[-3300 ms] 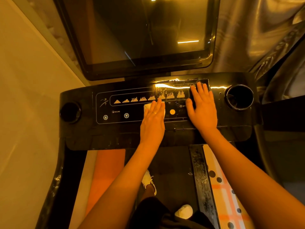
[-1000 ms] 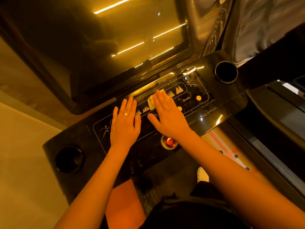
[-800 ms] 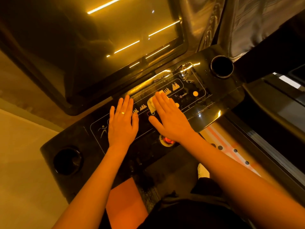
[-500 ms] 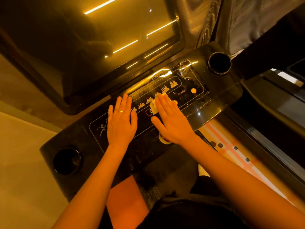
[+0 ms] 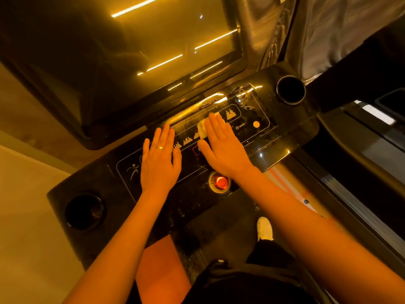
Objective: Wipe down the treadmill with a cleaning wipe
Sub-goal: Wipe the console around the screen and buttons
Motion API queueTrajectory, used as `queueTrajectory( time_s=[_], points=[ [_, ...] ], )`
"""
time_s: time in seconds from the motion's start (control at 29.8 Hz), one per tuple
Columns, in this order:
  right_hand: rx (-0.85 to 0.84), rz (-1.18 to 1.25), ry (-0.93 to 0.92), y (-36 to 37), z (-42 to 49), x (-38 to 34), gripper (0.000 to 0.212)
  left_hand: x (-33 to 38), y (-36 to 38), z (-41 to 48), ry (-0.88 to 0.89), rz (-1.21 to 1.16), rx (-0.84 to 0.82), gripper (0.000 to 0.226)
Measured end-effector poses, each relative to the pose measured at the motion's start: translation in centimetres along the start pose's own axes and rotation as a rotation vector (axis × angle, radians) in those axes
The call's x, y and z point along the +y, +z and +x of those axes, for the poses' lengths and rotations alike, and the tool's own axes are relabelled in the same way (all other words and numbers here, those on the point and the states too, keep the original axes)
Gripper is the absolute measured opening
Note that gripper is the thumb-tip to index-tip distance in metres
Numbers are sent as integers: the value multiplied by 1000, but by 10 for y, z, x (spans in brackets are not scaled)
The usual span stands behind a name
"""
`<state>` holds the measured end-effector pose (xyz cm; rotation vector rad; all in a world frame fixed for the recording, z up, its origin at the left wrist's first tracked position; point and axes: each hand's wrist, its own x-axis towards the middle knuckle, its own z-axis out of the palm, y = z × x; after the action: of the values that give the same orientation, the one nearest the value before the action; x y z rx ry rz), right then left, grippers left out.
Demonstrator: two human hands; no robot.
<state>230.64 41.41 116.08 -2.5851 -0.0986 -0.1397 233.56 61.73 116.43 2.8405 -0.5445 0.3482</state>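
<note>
Mid-wipe on the console (image 5: 98,183): right hand (image 5: 221,148), fingers flat, presses the wipe (image 5: 202,130) near its far edge; left hand (image 5: 160,163) rests flat, holding nothing. Next, likely a sweep toward its right end, clear of the button (image 5: 221,182)

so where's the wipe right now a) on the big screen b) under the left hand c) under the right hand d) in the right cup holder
c: the pale wipe peeks out from under the right hand, which presses it flat on the console; the left hand shows no wipe.
</note>
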Motion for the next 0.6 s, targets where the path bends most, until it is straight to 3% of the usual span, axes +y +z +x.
queueTrajectory(
  time_s=[0.13, 0.37, 0.6],
  points=[
    [32, 16, -30, -8, 44, -7, 71, -1, 1, 0, -5, 10, -2, 51],
    [42, -65, -60, 12, -3, -4, 74, 0, 2, 0, -10, -11, 15, 51],
    [88, -46, -36, -5, 62, -17, 65, 1, 1, 0, -19, -18, 20, 51]
  ],
)
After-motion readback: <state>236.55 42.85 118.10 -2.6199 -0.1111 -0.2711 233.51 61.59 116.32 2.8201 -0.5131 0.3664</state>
